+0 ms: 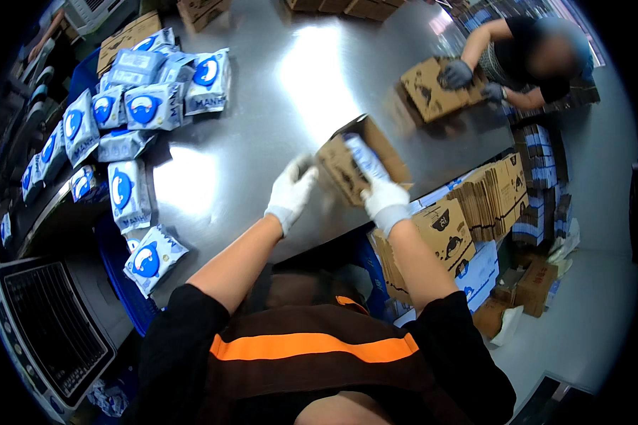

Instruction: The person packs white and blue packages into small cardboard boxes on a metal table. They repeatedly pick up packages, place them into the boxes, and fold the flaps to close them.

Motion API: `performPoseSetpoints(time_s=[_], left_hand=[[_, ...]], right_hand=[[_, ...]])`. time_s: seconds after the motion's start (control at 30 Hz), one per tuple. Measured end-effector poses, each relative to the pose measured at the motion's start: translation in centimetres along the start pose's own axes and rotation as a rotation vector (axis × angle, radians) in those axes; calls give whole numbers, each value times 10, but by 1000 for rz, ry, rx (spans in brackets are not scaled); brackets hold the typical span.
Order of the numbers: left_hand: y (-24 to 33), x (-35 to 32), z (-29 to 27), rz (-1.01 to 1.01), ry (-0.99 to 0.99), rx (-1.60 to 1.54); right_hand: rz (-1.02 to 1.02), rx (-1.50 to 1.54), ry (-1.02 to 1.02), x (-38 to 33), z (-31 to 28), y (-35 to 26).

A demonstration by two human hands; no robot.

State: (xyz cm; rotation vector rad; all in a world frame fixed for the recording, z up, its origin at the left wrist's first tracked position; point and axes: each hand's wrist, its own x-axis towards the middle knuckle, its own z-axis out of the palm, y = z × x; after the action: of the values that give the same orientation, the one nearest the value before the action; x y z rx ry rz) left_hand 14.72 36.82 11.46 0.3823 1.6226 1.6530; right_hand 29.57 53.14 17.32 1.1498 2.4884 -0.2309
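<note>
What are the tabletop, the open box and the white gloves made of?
Tabletop: probably stainless steel, smooth and semi-glossy, since it throws bright, soft-edged reflections.
Open box: apparently brown cardboard, matt, with thin, stiff walls.
White gloves: likely knitted fabric, matt, with snug greyish cuffs; the weave is too blurred to confirm.
</note>
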Motion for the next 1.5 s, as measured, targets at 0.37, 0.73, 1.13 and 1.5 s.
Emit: performPoseSetpoints(time_s=[0.37, 0.73, 1.13, 1.5], left_hand=[[-18, -37, 125, 221, -773, 606], [-27, -98, 191, 29, -915, 577], [38, -79, -129, -28, -17, -20], [47, -108, -158, 61, 602, -316]], right_hand=[[-13, 426, 932, -26, -4, 132], [729, 1294, 759, -267, 101, 150], [-260, 1128, 326, -101, 71, -33], [-346, 1452, 84, -52, 7, -135]])
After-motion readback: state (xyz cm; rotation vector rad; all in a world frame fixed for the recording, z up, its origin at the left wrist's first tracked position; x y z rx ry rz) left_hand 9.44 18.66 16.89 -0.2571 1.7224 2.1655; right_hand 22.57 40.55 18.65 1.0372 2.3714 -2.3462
